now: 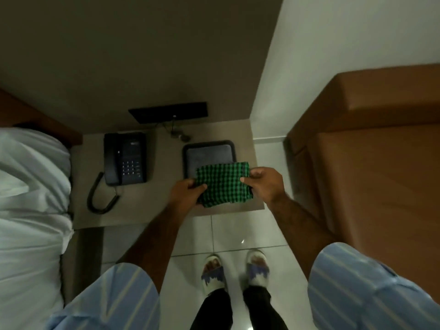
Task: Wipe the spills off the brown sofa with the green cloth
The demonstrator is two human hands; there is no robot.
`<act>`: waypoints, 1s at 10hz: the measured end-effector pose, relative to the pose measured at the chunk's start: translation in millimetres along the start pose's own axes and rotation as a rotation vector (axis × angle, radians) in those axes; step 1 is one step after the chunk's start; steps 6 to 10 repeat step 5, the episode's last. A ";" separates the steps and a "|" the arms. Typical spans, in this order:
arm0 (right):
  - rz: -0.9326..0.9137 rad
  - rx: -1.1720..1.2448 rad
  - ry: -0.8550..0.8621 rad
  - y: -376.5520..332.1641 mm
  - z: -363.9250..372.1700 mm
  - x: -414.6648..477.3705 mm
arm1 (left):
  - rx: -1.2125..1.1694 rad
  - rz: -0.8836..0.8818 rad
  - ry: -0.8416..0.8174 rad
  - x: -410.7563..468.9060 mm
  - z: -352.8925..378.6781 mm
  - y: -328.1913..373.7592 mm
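green cloth point(222, 184) pinched by both my hands, left hand point(188, 190), right hand point(265, 184), above table point(166, 206) | step: pickup | next: turn right to brown sofa point(371, 148), start wiping

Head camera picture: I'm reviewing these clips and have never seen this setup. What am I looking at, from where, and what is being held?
There is no machine here. A camera worn on a person's head looks down past pale blue striped sleeves to two bare hands and slippered feet on a white tiled floor. The left hand and right hand each grip one side of a folded green-and-black checked cloth. Below it, a beige bedside table carries a black corded telephone and a dark rectangular tray. The brown leather sofa stands to the right, white bedding to the left. Wiping has not started yet.
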State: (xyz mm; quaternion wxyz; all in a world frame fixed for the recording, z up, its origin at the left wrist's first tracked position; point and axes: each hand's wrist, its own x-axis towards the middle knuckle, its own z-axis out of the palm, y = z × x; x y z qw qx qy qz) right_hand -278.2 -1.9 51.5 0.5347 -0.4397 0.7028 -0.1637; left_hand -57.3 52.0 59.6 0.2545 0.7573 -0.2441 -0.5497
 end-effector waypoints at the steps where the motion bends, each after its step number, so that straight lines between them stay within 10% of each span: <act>1: 0.003 -0.068 -0.007 17.3 40.6 41.2 | 0.097 0.033 0.092 53.7 -5.9 -30.3; 5: -0.190 -0.625 0.086 30.2 101.3 95.4 | 0.817 0.235 0.249 132.4 10.7 -63.0; 10: -0.190 -0.625 0.086 30.2 101.3 95.4 | 0.817 0.235 0.249 132.4 10.7 -63.0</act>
